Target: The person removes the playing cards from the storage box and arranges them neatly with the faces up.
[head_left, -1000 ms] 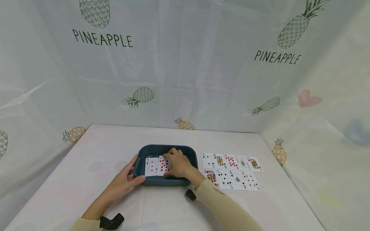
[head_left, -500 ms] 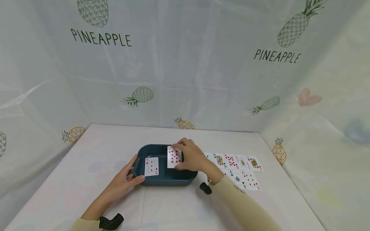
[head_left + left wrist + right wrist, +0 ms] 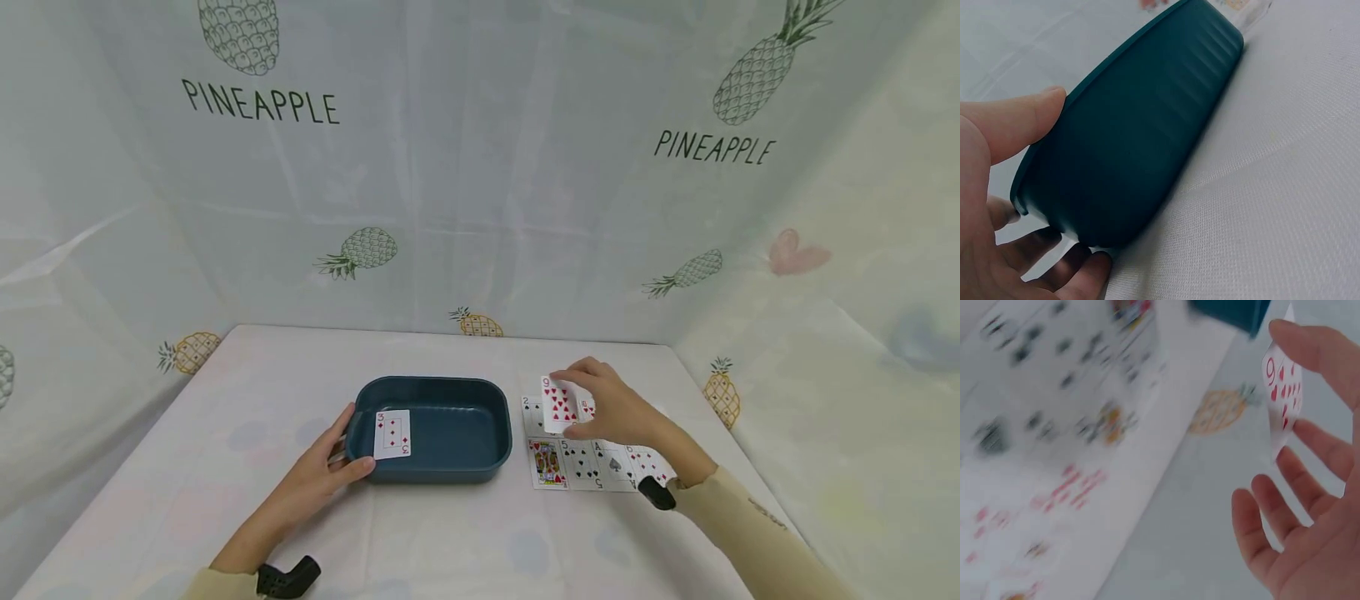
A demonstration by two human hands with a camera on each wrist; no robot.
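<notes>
Between thumb and fingertips my right hand (image 3: 611,410) pinches a nine of hearts playing card (image 3: 560,405), raised over the laid-out cards. The right wrist view shows that playing card (image 3: 1283,394) slightly bowed between thumb and fingers. My left hand (image 3: 324,463) grips the left end of a dark teal tray (image 3: 442,476). In the left wrist view the thumb lies at the rim of the tray (image 3: 1129,125) and the fingers curl against its end wall. A three of diamonds (image 3: 392,434) lies face up inside the tray, at its left.
Two rows of face-up cards lie right of the tray, including a king (image 3: 547,463) and an ace of spades (image 3: 614,467); my right hand and forearm hide several. A white cloth (image 3: 442,542) covers the table, and a pineapple-print curtain (image 3: 480,192) stands behind it.
My right hand has lifted the nine of hearts out of the tray and carried it right, over the card rows. The three of diamonds stays in the tray; my left hand keeps its place.
</notes>
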